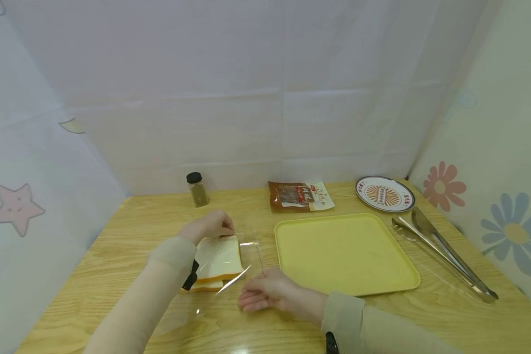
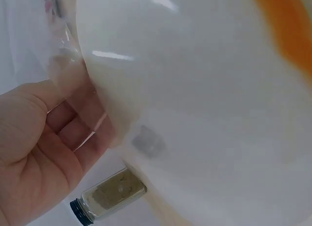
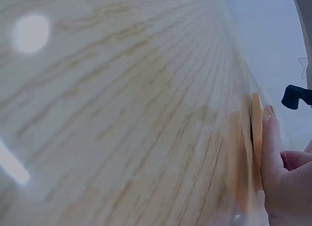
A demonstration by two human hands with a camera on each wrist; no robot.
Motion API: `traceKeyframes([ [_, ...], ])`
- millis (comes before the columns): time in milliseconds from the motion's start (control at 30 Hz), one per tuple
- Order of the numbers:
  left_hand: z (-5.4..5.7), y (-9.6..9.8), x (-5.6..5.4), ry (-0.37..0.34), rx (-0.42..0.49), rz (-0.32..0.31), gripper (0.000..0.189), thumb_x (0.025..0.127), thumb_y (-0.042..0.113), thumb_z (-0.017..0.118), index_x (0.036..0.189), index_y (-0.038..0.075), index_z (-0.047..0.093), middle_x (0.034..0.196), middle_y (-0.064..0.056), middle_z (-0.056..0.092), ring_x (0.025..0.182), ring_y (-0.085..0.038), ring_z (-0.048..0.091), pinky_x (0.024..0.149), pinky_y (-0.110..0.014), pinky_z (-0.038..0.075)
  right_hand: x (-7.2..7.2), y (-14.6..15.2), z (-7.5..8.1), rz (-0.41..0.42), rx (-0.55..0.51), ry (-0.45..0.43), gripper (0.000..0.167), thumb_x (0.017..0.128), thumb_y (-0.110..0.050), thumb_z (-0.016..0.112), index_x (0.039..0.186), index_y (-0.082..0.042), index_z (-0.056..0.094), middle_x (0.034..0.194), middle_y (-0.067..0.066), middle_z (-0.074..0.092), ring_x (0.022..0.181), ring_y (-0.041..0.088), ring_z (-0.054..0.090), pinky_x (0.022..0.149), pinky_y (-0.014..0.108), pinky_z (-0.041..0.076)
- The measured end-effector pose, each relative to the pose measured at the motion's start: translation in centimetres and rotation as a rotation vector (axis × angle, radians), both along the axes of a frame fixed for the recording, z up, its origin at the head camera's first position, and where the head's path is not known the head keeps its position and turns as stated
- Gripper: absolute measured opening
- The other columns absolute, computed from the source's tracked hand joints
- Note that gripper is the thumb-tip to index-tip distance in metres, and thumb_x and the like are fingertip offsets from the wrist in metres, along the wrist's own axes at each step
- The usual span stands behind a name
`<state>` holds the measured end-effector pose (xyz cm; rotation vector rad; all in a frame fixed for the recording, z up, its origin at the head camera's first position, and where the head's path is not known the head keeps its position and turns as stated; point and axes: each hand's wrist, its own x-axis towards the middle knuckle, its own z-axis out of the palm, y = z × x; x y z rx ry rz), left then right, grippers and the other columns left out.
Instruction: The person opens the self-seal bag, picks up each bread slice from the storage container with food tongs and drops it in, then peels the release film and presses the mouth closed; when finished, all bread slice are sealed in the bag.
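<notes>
Two slices of white bread (image 1: 219, 255) with brown crusts lie stacked on the left of the table, the upper one offset from the lower. Clear plastic film (image 1: 233, 280) spreads over and around them, with glossy streaks and a raised edge to their right. At the far edge of the bread, my left hand (image 1: 214, 225) pinches the film; its curled fingers (image 2: 92, 128) show partly through the plastic. My right hand (image 1: 270, 292), right of the bread, holds the film's near right edge with curled fingers. Bread crust (image 3: 257, 138) shows beside that hand in the right wrist view.
A yellow tray (image 1: 336, 250) sits just right of my right hand. Beyond it are metal tongs (image 1: 447, 255) and a patterned plate (image 1: 385, 194). A brown-and-white food packet (image 1: 301, 196) and a black-capped spice jar (image 1: 197, 191) stand along the back wall.
</notes>
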<state>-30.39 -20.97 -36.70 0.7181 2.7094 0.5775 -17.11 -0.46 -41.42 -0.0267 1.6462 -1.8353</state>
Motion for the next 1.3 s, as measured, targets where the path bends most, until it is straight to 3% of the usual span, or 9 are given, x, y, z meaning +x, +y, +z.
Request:
traceKeyframes([
  [300, 0.0, -0.3, -0.5, -0.027, -0.009, 0.024, 0.011, 0.088, 0.002, 0.063, 0.093, -0.002, 0.073, 0.081, -0.012, 0.07, 0.063, -0.012, 0.055, 0.056, -0.017, 0.043, 0.7, -0.2, -0.1, -0.08, -0.048, 0.013, 0.021, 0.091, -0.001, 0.055, 0.105, 0.014, 0.061, 0.096, 0.027, 0.068, 0.087, 0.029, 0.071, 0.077, 0.038, 0.058],
  [567, 0.4, -0.7, -0.9, 0.016, 0.053, -0.002, 0.015, 0.089, 0.004, 0.062, 0.081, -0.005, 0.07, 0.066, -0.013, 0.064, 0.054, -0.007, 0.047, 0.056, -0.018, 0.041, 0.4, 0.5, -0.1, -0.143, -0.094, 0.074, 0.018, 0.092, -0.002, 0.055, 0.102, 0.013, 0.059, 0.092, 0.021, 0.071, 0.078, 0.021, 0.072, 0.076, 0.037, 0.059],
  [767, 0.9, -1.8, -0.7, 0.058, 0.124, 0.112, 0.014, 0.089, 0.008, 0.064, 0.083, -0.001, 0.072, 0.07, -0.014, 0.068, 0.059, -0.018, 0.063, 0.06, -0.024, 0.053, -1.0, 1.8, 0.3, -0.179, -0.07, 0.197, 0.021, 0.091, 0.0, 0.056, 0.102, 0.017, 0.057, 0.087, 0.02, 0.071, 0.075, 0.02, 0.072, 0.071, 0.034, 0.059],
  [967, 1.7, -2.7, 0.3, 0.061, 0.289, 0.212, 0.018, 0.092, 0.011, 0.061, 0.093, -0.003, 0.072, 0.076, -0.014, 0.068, 0.068, -0.018, 0.065, 0.066, -0.031, 0.059, -3.0, 2.9, 1.3, -0.303, -0.008, 0.338, 0.021, 0.09, -0.002, 0.059, 0.099, 0.017, 0.059, 0.086, 0.023, 0.07, 0.07, 0.017, 0.07, 0.069, 0.034, 0.06],
  [1100, 2.6, -3.1, 1.4, 0.092, 0.439, 0.266, 0.023, 0.093, 0.014, 0.06, 0.1, -0.006, 0.069, 0.087, -0.021, 0.069, 0.077, -0.023, 0.068, 0.073, -0.036, 0.06, -4.3, 3.6, 2.4, -0.399, 0.041, 0.416, 0.019, 0.089, -0.004, 0.063, 0.096, 0.013, 0.064, 0.087, 0.022, 0.07, 0.067, 0.014, 0.068, 0.067, 0.032, 0.06],
  [1200, 3.4, -3.3, 2.4, 0.093, 0.57, 0.315, 0.027, 0.093, 0.016, 0.059, 0.104, -0.007, 0.067, 0.094, -0.023, 0.069, 0.079, -0.016, 0.069, 0.077, -0.036, 0.059, -5.0, 4.1, 3.4, -0.436, 0.034, 0.474, 0.018, 0.089, -0.005, 0.064, 0.096, 0.011, 0.066, 0.09, 0.021, 0.071, 0.074, 0.021, 0.07, 0.07, 0.034, 0.06],
  [1300, 4.5, -3.3, 3.6, 0.098, 0.681, 0.344, 0.03, 0.093, 0.019, 0.06, 0.106, -0.008, 0.066, 0.094, -0.017, 0.071, 0.08, -0.008, 0.069, 0.079, -0.032, 0.058, -5.5, 4.5, 4.5, -0.449, 0.018, 0.538, 0.019, 0.089, -0.008, 0.064, 0.098, 0.009, 0.067, 0.093, 0.019, 0.072, 0.083, 0.025, 0.071, 0.076, 0.039, 0.059],
])
